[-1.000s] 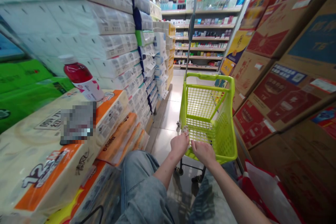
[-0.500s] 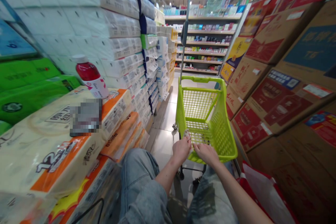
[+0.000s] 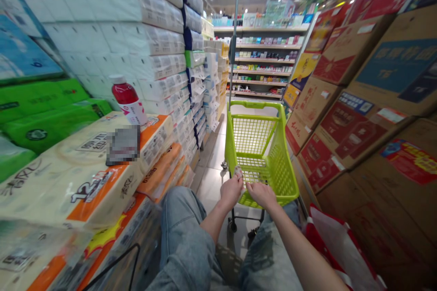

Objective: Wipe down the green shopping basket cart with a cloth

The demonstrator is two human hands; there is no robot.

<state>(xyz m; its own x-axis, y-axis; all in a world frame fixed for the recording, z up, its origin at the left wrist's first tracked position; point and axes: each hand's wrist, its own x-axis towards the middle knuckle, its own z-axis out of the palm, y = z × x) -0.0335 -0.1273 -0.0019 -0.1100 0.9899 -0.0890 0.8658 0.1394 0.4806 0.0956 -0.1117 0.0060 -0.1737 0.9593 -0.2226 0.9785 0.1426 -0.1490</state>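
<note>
- The left hand [image 3: 231,189] is closed around a small crumpled whitish wad [image 3: 237,172], likely a tissue or cloth, pressed against the near rim of the lime-green shopping cart [image 3: 273,177].
- The right hand [image 3: 261,192] rests just beside it, fingers curled over the same rim; whether it grips the rim tightly cannot be told.
- Judging by this, the rim is being wiped, with only the near edge reached.
- The cart is a plastic mesh basket on wheels, standing empty in the aisle between stacked tissue packs [image 3: 85,177] and cardboard boxes [image 3: 351,127].
- A red drink bottle [image 3: 128,100] stands on the tissue packs, well apart.
</note>
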